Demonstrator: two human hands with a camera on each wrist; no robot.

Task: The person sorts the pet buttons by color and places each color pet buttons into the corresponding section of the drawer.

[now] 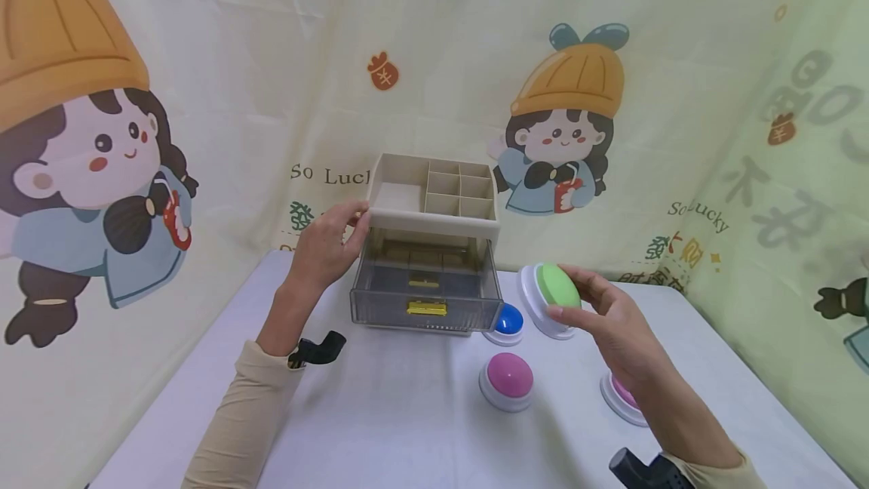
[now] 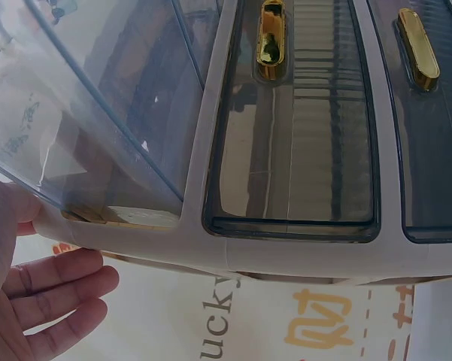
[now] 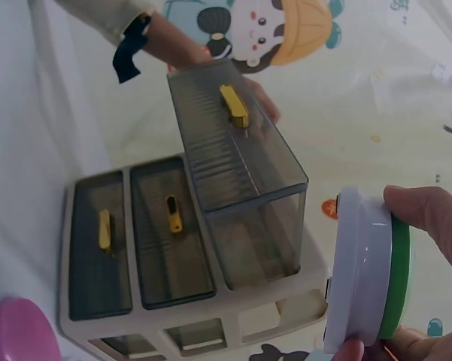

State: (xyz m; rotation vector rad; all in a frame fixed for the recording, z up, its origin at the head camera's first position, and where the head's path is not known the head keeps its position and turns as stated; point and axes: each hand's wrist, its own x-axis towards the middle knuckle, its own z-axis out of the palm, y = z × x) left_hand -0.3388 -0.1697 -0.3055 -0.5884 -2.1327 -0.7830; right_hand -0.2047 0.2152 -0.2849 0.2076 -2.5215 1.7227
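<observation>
A: Nearest the camera: black wrist device (image 1: 648,471), at the cuff below the right hand (image 1: 618,330). State of that hand?

B: Pinching the green button (image 1: 559,285) between thumb and fingers. Button held tilted, right of the organizer (image 1: 434,224).

A: And the left hand (image 1: 326,244)?

B: Fingers loosely extended, touching the organizer's upper left corner. Top drawer (image 1: 380,309) pulled out.

A: Remaining buttons?

B: Blue button (image 1: 509,318) near the drawer; pink button (image 1: 511,374) nearer the person; second pink button (image 1: 618,401) partly behind the right forearm.

A smoky-grey transparent drawer (image 1: 426,322) is partly hiding a round blue-domed white button (image 1: 511,318), the bare right forearm (image 1: 687,415) a pink-domed one (image 1: 621,398).
</observation>
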